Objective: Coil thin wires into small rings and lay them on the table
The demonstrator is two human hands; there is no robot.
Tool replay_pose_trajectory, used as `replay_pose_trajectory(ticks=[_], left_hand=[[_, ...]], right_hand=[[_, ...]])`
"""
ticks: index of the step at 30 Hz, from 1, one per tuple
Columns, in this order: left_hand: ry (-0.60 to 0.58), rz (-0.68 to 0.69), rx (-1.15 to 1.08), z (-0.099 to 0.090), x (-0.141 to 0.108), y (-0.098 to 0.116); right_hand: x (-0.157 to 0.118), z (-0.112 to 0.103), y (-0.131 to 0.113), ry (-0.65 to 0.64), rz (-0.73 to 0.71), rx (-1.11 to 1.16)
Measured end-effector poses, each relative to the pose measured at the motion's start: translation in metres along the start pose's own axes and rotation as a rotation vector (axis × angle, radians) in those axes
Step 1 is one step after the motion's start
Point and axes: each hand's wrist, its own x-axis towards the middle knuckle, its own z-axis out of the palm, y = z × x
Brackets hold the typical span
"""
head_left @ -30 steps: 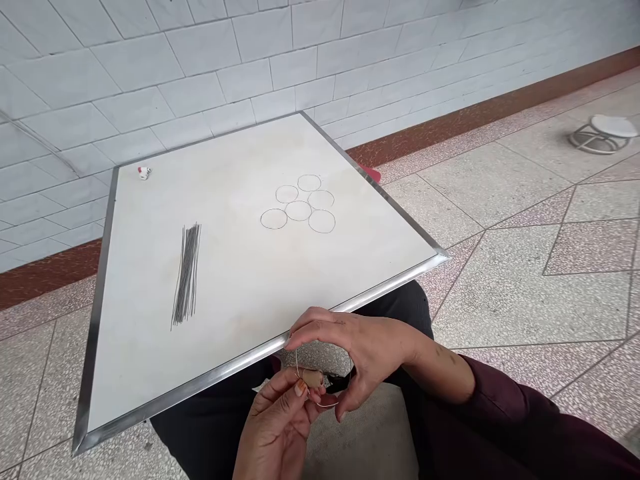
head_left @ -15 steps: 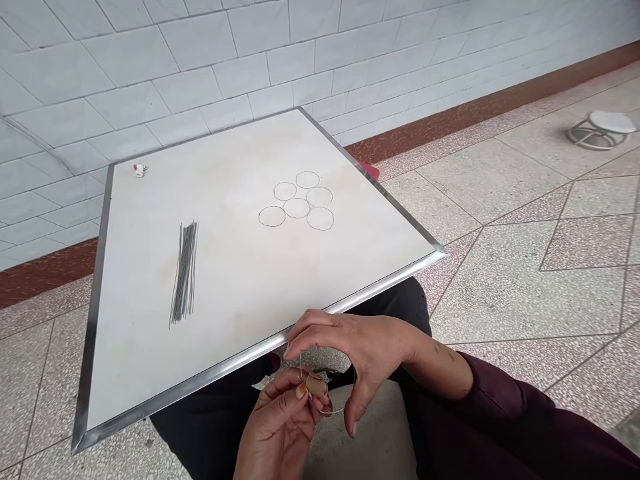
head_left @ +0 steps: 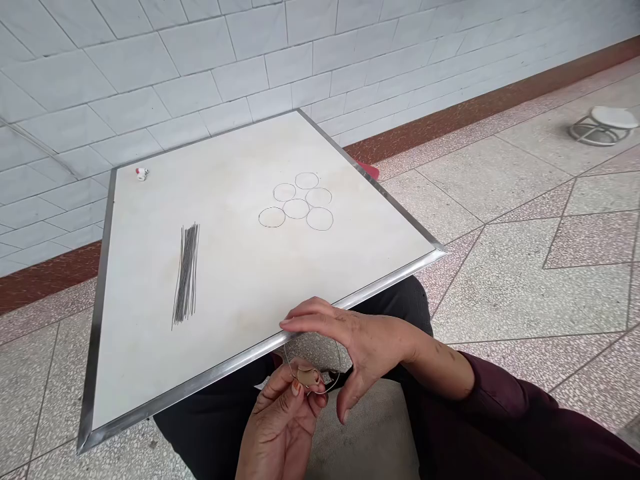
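Note:
Over my lap, just below the table's front edge, my left hand (head_left: 280, 423) pinches a thin wire ring (head_left: 339, 365) between thumb and fingers. A tan piece (head_left: 307, 377), like a wrap or pad, sits at those fingers; I cannot tell exactly what it is. My right hand (head_left: 363, 343) arches over the ring's right side, thumb and fingers spread wide. Its fingertips lie near the metal table edge. On the white table, several similar wire rings (head_left: 297, 219) lie flat in a cluster. To the left lies a bundle of straight dark wires (head_left: 187, 277).
The white table (head_left: 225, 167) has a metal rim and stands close to a tiled wall (head_left: 200, 60). A small white-and-red object (head_left: 142, 174) is at its far left corner. A round white stool (head_left: 607, 120) stands on the floor at far right.
The wire has sprung into a rounder loop standing up from my left fingers. My right hand has shifted slightly up and left, still spread. The things on the table stay put.

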Motion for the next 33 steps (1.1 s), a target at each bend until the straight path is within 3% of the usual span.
replay_pose_trajectory(ticks=[6, 13, 23, 29, 33], left_hand=[[-0.026, 0.059, -0.005, -0.002, 0.001, -0.002], [-0.032, -0.041, 0.035, -0.004, 0.002, -0.004], [-0.004, -0.024, 0.006, -0.005, 0.004, -0.007], [0.213, 0.187, -0.124, -0.01, 0.008, -0.01], [0.206, 0.233, -0.154, -0.005, 0.009, -0.008]], right_hand=[[-0.003, 0.001, 0.0, 0.275, 0.295, 0.357], [0.0, 0.002, 0.003, 0.26, 0.481, 0.66], [-0.001, 0.007, 0.002, 0.311, 0.495, 0.824], [-0.001, 0.019, 0.002, 0.226, 0.403, 0.931], [0.007, 0.037, 0.0, 0.201, 0.434, 0.992]])
